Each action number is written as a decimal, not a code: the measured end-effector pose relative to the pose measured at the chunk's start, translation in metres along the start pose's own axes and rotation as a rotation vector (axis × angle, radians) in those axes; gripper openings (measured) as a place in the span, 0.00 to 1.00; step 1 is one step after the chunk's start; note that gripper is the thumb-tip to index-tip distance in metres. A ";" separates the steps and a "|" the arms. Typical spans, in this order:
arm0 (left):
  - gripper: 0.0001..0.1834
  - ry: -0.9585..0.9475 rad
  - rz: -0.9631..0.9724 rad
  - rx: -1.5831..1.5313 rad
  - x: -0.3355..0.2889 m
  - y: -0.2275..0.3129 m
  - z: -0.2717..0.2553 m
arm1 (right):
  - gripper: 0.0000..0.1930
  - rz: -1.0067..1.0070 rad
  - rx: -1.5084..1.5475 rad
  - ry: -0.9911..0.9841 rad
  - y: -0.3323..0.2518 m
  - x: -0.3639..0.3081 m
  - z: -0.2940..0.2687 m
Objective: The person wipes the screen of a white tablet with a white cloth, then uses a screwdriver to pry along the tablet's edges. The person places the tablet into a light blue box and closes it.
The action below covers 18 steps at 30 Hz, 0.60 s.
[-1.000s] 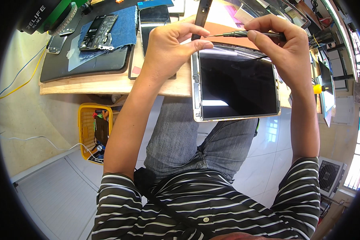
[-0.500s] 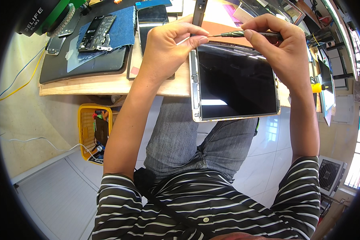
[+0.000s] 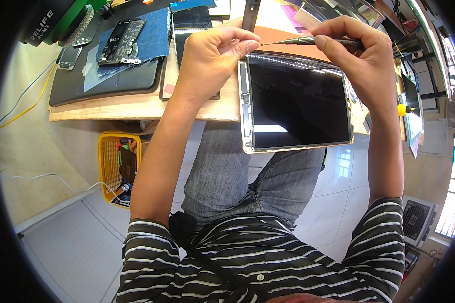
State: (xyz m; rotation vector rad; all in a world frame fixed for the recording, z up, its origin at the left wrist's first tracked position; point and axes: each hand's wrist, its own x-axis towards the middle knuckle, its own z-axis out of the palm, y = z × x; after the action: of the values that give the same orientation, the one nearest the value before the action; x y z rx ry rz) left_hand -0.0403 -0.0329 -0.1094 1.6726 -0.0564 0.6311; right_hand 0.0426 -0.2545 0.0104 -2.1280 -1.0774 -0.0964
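My right hand [image 3: 356,55] is closed around a slim dark precision screwdriver [image 3: 301,41], held nearly level with its thin shaft pointing left. The screwdriver's tip reaches the fingertips of my left hand [image 3: 215,58], where thumb and forefinger are pinched together. Whatever lies in that pinch is too small to make out. Below both hands, a tablet [image 3: 298,106] with a black screen and a pale, bare-looking frame sits at the bench's front edge, jutting out over my lap. Neither hand appears to be gripping the tablet.
On the left, a black mat [image 3: 116,83] bears a blue denim cloth [image 3: 159,38] and a circuit board assembly [image 3: 120,43]. A green and black microscope head [image 3: 53,22] overhangs it. Beneath the bench stands a yellow basket [image 3: 104,161]. A yellow-capped bottle [image 3: 402,109] is at right.
The screwdriver and my right hand have shifted slightly right. More of its thin tip shows beside my left fingertips, which have moved slightly left. The tablet stays about where it was.
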 end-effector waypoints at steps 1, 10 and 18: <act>0.06 -0.002 0.003 0.012 0.000 0.001 0.000 | 0.10 0.000 0.003 0.001 0.000 0.000 0.001; 0.06 0.007 0.032 0.030 -0.001 -0.001 0.000 | 0.11 -0.004 -0.013 0.009 -0.001 0.001 0.001; 0.06 0.005 0.028 0.023 0.000 -0.003 0.000 | 0.08 -0.005 -0.017 -0.011 -0.002 0.001 0.002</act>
State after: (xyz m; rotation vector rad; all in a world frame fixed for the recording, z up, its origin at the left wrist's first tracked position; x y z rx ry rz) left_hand -0.0390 -0.0322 -0.1120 1.6946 -0.0689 0.6589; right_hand 0.0412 -0.2517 0.0102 -2.1430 -1.0917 -0.0964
